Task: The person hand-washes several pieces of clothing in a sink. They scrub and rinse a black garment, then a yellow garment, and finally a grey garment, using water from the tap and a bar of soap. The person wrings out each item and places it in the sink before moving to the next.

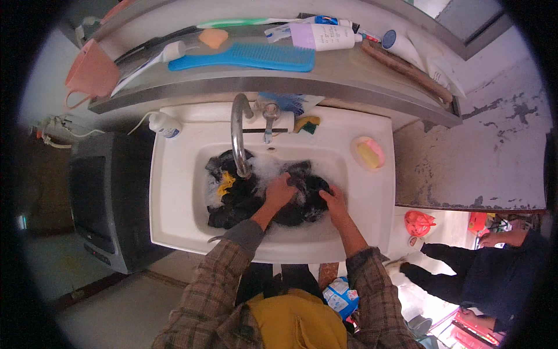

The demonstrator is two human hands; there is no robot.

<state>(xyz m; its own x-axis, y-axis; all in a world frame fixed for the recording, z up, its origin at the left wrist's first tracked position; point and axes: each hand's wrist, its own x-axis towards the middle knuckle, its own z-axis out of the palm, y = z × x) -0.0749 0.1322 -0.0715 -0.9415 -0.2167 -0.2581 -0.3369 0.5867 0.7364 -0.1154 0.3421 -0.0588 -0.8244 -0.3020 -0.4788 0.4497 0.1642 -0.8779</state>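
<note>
A white washbasin (174, 209) holds soapy water and a heap of dark wet cloth. My left hand (280, 193) is closed on a black garment (296, 213) near the middle of the bowl. At the garment's right side, my right hand (334, 200) pinches its edge between thumb and fingers. White suds (261, 165) float around the cloth and hide part of it. More black cloth (239, 200) lies in the left of the bowl, with a yellow patch (226, 183) showing on it. Over this part arches a chrome faucet spout (237, 135), its lever handle (269, 124) to the right.
Soap (368, 155) sits in a pink dish on the basin's right rim. Behind the faucet are a sponge (310, 124) and, leftward, a white bottle (165, 125). A shelf (270, 85) above holds a blue comb (244, 56). A television (117, 196) stands left; another person (488, 266) is at right.
</note>
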